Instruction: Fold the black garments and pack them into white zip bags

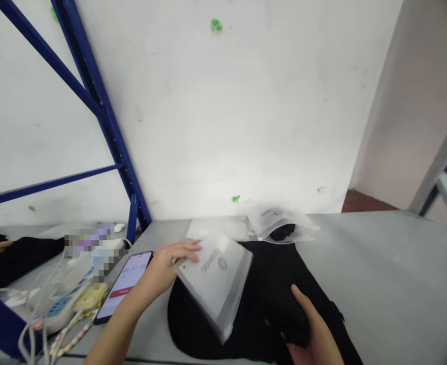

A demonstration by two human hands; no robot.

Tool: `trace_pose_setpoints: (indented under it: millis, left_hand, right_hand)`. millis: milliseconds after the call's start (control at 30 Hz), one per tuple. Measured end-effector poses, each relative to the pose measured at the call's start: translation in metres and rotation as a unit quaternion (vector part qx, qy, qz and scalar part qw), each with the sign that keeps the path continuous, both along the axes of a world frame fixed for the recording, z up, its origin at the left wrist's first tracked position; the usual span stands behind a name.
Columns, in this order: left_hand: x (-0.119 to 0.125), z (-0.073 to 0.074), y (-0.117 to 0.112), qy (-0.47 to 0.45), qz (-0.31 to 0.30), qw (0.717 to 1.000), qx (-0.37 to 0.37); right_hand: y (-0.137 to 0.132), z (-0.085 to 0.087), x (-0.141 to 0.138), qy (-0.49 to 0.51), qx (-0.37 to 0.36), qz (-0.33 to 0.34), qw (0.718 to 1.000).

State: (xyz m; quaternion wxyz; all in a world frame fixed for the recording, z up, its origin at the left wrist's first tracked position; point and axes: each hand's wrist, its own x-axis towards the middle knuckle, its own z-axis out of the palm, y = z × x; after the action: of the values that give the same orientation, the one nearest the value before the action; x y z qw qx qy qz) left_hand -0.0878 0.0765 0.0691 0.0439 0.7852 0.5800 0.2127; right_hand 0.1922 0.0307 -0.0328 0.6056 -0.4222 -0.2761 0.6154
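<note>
Left hand (172,268) grips bag (215,279) at its 10 o'clock corner, right hand (314,337) open on black cloth (187,317); slick plastic may slip.

Left hand (173,266): phone (124,286) just beside it, power strip (52,314) and cables (36,324) beyond. Right hand (307,329): black cloth (276,284) beneath, room rightward along table (379,284) to wall (208,111).

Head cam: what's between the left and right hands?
In the head view, a frosted printed plastic bag lies on black fabric, and both span the stretch between the left hand and right hand.
</note>
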Motion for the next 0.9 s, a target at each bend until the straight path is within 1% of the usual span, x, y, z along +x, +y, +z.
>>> trace_pose_setpoints:
  millis: [33,67,100,133,167,200,233,267,333,367,433,500,567,667,767,900]
  left_hand:
    - [-0.012,-0.003,-0.01,-0.003,0.004,1.0,-0.022]
    - [-0.021,-0.007,-0.019,-0.007,0.026,0.999,-0.032]
    - [-0.026,-0.011,-0.027,-0.016,0.062,0.998,-0.023]
    - [-0.027,-0.015,-0.033,-0.029,0.102,0.994,0.008]
    - [-0.023,-0.019,-0.04,-0.045,0.131,0.989,0.054]
    - [-0.013,-0.023,-0.045,-0.061,0.14,0.983,0.098]
    - [0.0,-0.026,-0.051,-0.075,0.127,0.979,0.138]
    - [0.017,-0.029,-0.056,-0.076,0.086,0.984,0.134]
    - [0.052,-0.034,-0.063,-0.051,0.013,0.997,0.063]
    - [0.066,-0.036,-0.065,-0.03,0.002,0.999,0.041]
    - [0.081,-0.039,-0.063,0.011,0.014,1.0,0.012]
    - [0.081,-0.042,-0.059,0.037,0.049,0.998,-0.004]
    - [0.073,-0.044,-0.056,0.048,0.075,0.996,-0.015]
    - [0.065,-0.048,-0.058,0.044,0.083,0.996,0.014]
    - [0.07,-0.049,-0.066,-0.003,0.069,0.996,0.053]
    - [0.078,-0.046,-0.073,-0.065,0.087,0.989,0.103]
  right_hand:
    - [0.0,0.0,0.0,0.022,-0.027,0.002,0.999]
    - [0.0,0.0,0.0,0.048,-0.061,0.002,0.997]
    - [0.0,0.001,0.001,0.067,-0.086,0.002,0.994]
    - [-0.001,0.001,0.001,0.066,-0.09,0.001,0.994]
    - [-0.002,0.003,0.001,0.056,-0.092,-0.001,0.994]
    - [-0.002,0.004,0.0,0.044,-0.093,0.001,0.995]
    - [-0.003,0.006,0.0,0.03,-0.093,0.006,0.995]
    - [-0.004,0.008,-0.001,0.015,-0.093,0.011,0.995]
    - [-0.006,0.012,-0.002,-0.007,-0.088,0.026,0.996]
    - [-0.007,0.014,-0.003,-0.014,-0.086,0.036,0.996]
    - [-0.008,0.017,-0.004,-0.021,-0.096,0.055,0.994]
    - [-0.009,0.015,-0.004,-0.013,-0.102,0.066,0.993]
    - [-0.009,0.011,-0.003,0.001,-0.094,0.078,0.992]
    - [-0.011,0.008,-0.003,-0.008,-0.089,0.093,0.992]
    - [-0.016,0.013,-0.009,-0.046,-0.082,0.096,0.991]
    - [-0.023,0.026,-0.022,-0.065,-0.051,0.138,0.987]
